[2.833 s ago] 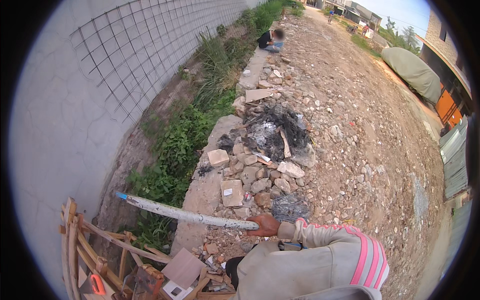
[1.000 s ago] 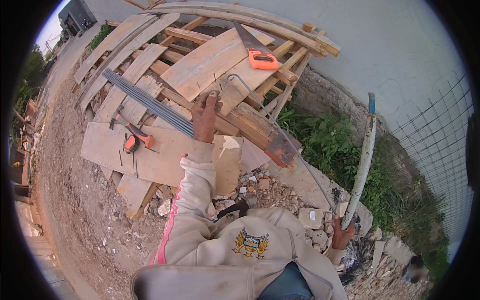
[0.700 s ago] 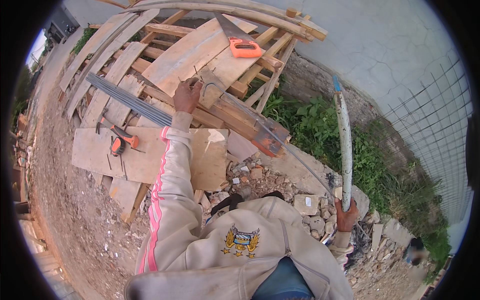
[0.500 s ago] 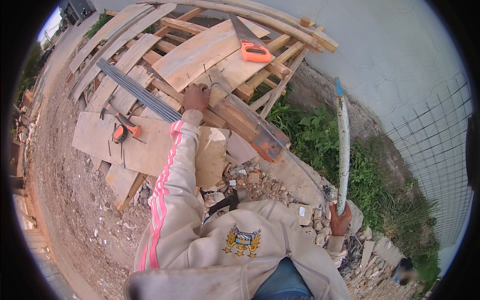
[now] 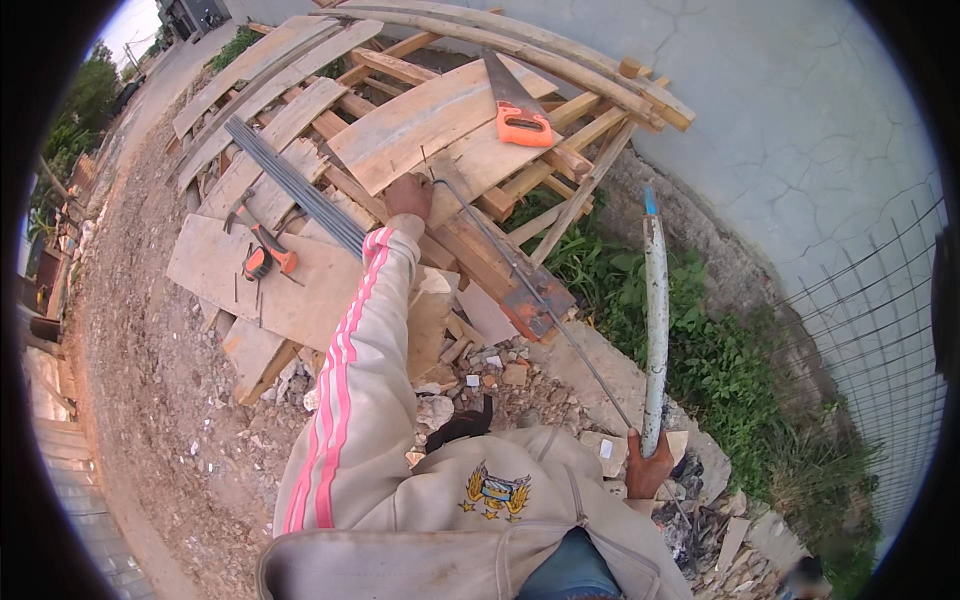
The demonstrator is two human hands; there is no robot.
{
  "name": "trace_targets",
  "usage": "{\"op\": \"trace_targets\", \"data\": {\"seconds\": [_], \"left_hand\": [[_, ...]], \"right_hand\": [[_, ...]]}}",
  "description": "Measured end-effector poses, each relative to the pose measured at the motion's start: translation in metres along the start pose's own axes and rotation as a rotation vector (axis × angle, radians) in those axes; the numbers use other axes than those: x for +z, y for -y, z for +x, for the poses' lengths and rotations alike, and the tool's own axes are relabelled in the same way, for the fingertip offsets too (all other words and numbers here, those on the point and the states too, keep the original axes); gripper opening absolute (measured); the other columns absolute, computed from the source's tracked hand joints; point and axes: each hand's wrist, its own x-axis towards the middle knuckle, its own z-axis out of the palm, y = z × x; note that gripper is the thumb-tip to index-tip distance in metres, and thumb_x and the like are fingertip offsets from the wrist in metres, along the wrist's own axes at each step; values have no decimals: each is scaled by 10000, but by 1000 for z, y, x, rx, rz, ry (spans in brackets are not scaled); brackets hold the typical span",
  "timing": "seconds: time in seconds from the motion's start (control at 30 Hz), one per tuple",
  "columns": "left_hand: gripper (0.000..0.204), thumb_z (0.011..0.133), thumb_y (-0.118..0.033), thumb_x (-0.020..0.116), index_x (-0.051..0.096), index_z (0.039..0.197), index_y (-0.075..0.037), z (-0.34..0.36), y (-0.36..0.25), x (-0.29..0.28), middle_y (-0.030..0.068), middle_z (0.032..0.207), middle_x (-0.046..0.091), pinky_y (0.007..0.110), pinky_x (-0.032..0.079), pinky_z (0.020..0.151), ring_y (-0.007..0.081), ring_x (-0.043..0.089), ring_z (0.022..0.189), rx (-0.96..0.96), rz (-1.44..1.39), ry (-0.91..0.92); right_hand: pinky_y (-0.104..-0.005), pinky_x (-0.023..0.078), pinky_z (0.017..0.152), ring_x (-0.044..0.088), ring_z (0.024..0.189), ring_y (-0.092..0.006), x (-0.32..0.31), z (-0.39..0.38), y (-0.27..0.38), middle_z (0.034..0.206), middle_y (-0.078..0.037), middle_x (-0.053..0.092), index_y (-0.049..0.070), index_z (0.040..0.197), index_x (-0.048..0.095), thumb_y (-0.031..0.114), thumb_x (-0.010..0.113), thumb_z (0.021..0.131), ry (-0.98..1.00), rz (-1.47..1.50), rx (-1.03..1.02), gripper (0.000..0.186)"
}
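My left hand (image 5: 408, 197) is closed at the hooked end of a thin steel rod (image 5: 540, 298), beside upright metal pins (image 5: 424, 160) on the plank bench. The rod slants down across a rust-stained timber block (image 5: 537, 300) to my right hand (image 5: 650, 472). That hand is wrapped round the lower end of a long white pipe (image 5: 655, 320) with a blue tip, which stands nearly upright; the rod passes close by these fingers. A handsaw (image 5: 522, 122) with an orange handle lies beyond my left hand. A hammer (image 5: 262, 240) and an orange tape measure (image 5: 257, 262) rest at the left.
A bundle of steel rods (image 5: 295, 188) lies across the planks (image 5: 250, 275) left of my hand. Rubble (image 5: 500, 385) covers the ground before me. Green weeds (image 5: 690, 330), a wire mesh panel (image 5: 870, 330) and a grey wall (image 5: 790, 120) line the right side.
My right hand and the white pipe have moved left, closer to the rod. My left hand stays at the pins. The whole view has shifted slightly.
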Motion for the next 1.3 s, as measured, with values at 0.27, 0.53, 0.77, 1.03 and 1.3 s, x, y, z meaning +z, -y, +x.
{"op": "trace_targets", "data": {"seconds": [0.27, 0.53, 0.77, 1.03, 1.3], "left_hand": [[253, 878, -350, 667, 767, 969, -136, 9, -8, 18, 157, 974, 745, 512, 527, 869, 363, 708, 947, -2, 57, -22], [286, 917, -342, 628, 720, 1101, -143, 4, -12, 22, 132, 1097, 728, 585, 452, 967, 349, 684, 1058, -44, 129, -28], [267, 928, -321, 590, 716, 1066, -130, -8, -10, 13, 122, 1078, 725, 559, 470, 962, 368, 685, 1026, 3, 121, -38], [264, 925, -316, 602, 717, 1088, -143, -9, -24, 6, 133, 1085, 728, 512, 521, 930, 362, 695, 1022, -73, 178, -38], [331, 922, -395, 640, 713, 1150, -166, -3, -17, 11, 145, 1120, 734, 506, 529, 930, 358, 693, 1054, -65, 115, -26]], "right_hand": [[-463, 463, 607, 610, 620, -360, 3, -9, -2, 686, -193, 614, -43, 878, 645, 283, 821, 845, 29, 65, 45, 372], [-356, 463, 579, 567, 614, -188, -14, -5, -16, 713, -92, 624, -15, 873, 627, 178, 823, 835, 89, -14, -41, 278], [-376, 488, 598, 602, 606, -230, -21, 6, -11, 684, -124, 642, -26, 866, 664, 175, 824, 816, 99, -53, -25, 262], [-460, 454, 612, 580, 644, -370, -18, 20, -5, 703, -191, 592, -5, 848, 630, 261, 854, 791, 143, -56, -18, 353], [-428, 464, 615, 594, 660, -331, -49, 36, 18, 733, -162, 606, -3, 889, 637, 205, 855, 783, 254, -72, -138, 320]]}}
